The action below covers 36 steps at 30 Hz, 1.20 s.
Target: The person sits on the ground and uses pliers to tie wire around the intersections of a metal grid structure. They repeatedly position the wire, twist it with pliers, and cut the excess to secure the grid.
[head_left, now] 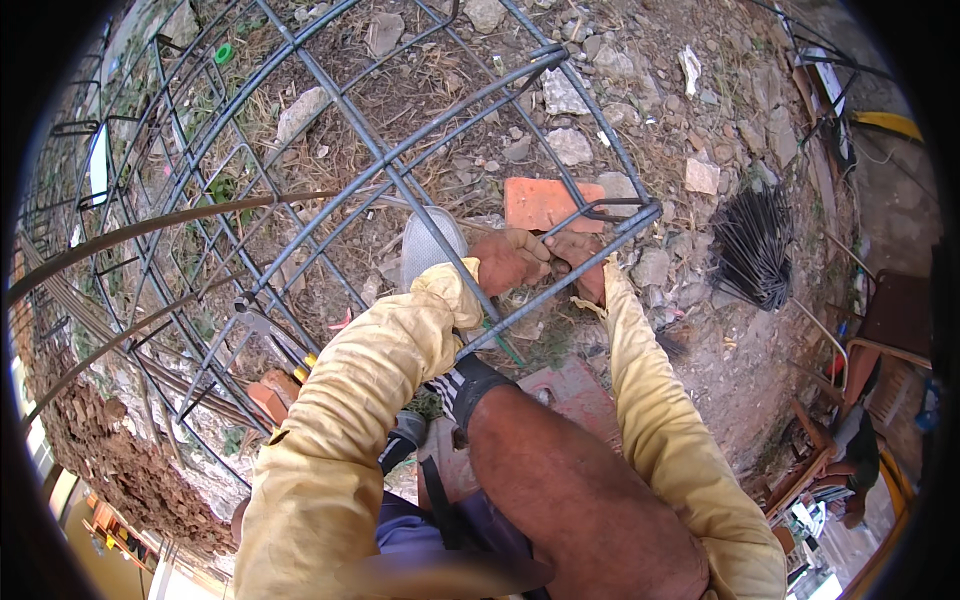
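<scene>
Both my hands are inside the end of a steel rebar cage, under its near bar. My left hand has its fingers curled, with the fingertips pinched together. Beside it, my right hand is closed too, and the fingertips of both nearly meet next to a cage bar. Anything between the fingers is too small to make out. An orange brick lies on the ground just beyond my hands. Pliers with yellow-and-black handles rest against the cage to the left of my left sleeve.
A bundle of dark thin rods lies on the rubble at right. My grey shoe is under the cage bars. A long curved strip crosses from the left. Stones litter the far ground, and a brown chair stands at far right.
</scene>
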Motion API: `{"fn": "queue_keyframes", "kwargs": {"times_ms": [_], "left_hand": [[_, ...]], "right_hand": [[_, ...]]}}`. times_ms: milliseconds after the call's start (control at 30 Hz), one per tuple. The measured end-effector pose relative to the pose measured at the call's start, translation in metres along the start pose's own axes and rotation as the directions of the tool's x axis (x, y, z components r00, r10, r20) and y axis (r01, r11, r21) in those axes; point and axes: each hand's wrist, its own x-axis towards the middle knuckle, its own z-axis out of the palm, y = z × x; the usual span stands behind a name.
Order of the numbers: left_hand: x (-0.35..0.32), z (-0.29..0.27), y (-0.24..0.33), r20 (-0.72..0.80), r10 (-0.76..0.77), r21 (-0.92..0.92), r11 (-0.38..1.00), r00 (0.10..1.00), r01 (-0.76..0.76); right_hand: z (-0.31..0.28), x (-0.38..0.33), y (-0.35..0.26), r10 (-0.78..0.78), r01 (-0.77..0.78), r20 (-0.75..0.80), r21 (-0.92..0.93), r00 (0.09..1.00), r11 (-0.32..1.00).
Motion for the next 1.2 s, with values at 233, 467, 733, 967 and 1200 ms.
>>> {"fn": "queue_keyframes", "kwargs": {"times_ms": [233, 467, 733, 967, 1200], "left_hand": [[0.014, 0.009, -0.008, -0.031, -0.074, 0.112, 0.991, 0.997, 0.077], [0.012, 0.011, -0.014, -0.015, -0.009, 0.095, 0.995, 1.0, 0.01], [-0.001, -0.013, 0.009, -0.059, -0.155, 0.183, 0.969, 0.986, 0.164], [-0.012, -0.023, 0.03, -0.129, 0.049, 0.512, 0.859, 0.99, 0.024], [0.007, -0.038, 0.012, -0.07, 0.061, 0.515, 0.857, 0.996, -0.017]], "right_hand": [[-0.01, 0.0, -0.002, 0.006, -0.007, -0.002, -0.248, 1.0, 0.969], [-0.013, 0.003, -0.001, 0.056, -0.052, 0.022, -0.151, 0.998, 0.987], [-0.018, -0.001, -0.011, 0.023, -0.03, -0.021, -0.45, 1.0, 0.892], [-0.006, -0.014, -0.044, -0.014, -0.079, -0.123, -0.714, 0.992, 0.695], [0.025, -0.031, -0.01, -0.132, 0.049, -0.275, -0.288, 0.952, 0.956]]}}
